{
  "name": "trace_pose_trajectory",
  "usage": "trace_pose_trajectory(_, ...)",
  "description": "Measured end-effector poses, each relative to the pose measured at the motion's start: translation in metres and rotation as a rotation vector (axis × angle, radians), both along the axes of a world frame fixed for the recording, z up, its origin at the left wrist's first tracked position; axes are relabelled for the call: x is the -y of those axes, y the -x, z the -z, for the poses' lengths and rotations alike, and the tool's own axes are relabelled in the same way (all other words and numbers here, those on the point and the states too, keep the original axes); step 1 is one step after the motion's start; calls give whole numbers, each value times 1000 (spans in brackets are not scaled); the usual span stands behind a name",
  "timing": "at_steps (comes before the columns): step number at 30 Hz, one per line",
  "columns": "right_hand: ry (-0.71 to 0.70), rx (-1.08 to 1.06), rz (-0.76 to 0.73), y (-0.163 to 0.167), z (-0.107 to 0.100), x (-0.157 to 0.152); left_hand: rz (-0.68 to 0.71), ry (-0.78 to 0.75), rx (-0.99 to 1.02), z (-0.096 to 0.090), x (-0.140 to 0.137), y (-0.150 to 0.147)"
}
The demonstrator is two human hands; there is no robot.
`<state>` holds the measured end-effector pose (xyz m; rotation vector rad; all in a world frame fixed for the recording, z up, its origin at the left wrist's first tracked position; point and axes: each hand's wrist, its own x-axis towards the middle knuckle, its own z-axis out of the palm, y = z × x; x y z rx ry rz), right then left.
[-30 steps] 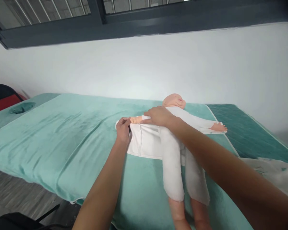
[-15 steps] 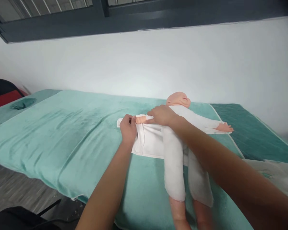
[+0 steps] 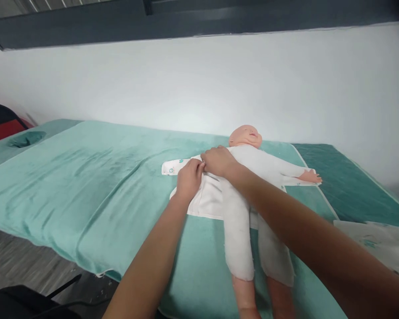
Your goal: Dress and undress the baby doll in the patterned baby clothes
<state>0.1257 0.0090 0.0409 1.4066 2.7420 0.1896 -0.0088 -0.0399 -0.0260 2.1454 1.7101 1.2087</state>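
A baby doll [image 3: 239,208] with a white cloth body and pink plastic head, hands and legs lies face up. Beneath it is spread a white baby shirt [image 3: 206,201], its sleeve with green prints [image 3: 173,167] stretched out to the left. My left hand [image 3: 190,177] is closed, fingertips pinched at the end of the doll's arm on that side, just above the sleeve. Closed around the same arm, nearer the shoulder, is my right hand [image 3: 217,160], almost touching the left. Between them my fingers hide the doll's small hand. The doll's other arm [image 3: 287,168] reaches out to the right.
Green velvety cloth [image 3: 86,177] covers the bed, which has a face hole [image 3: 26,139] at the far left. A printed white cloth [image 3: 379,241] lies at the right edge. Behind the bed rises a white wall [image 3: 186,88]. A black object [image 3: 23,301] stands at lower left.
My left hand has moved right, up against my right hand. The doll's small hand, visible before, is now hidden, and more of the printed sleeve shows. My right hand has shifted slightly left.
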Motion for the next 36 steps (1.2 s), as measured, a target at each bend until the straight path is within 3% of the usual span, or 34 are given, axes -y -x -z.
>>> trace_pose_trajectory(5,-44,-183,43,-11,-3,5,-264,52,75,-1,-2,5)
trace_pose_trajectory(9,-71,-494,170,-53,-5,21,-313,90,-27,-1,2,3)
trace_pose_trajectory(12,-194,-794,323,-98,10,36,-327,118,-102,-1,6,-3)
trace_pose_trajectory(15,-319,-1057,591,-140,32,47,-325,171,-101,-1,7,-9)
trace_pose_trajectory(17,-277,-1041,765,-159,43,51,-301,190,-14,0,6,-12)
trace_pose_trajectory(19,-184,-963,843,-168,46,52,-278,180,114,-2,4,-14)
trace_pose_trajectory(22,-79,-967,821,-169,46,50,-243,149,302,-9,5,-18)
trace_pose_trajectory(27,82,-1261,660,-157,45,49,-154,143,477,-29,5,-30)
trace_pose_trajectory(33,305,-1681,496,-134,44,56,60,324,924,-60,-6,-46)
trace_pose_trajectory(36,429,-1824,405,-127,45,57,119,399,997,-76,-8,-49)
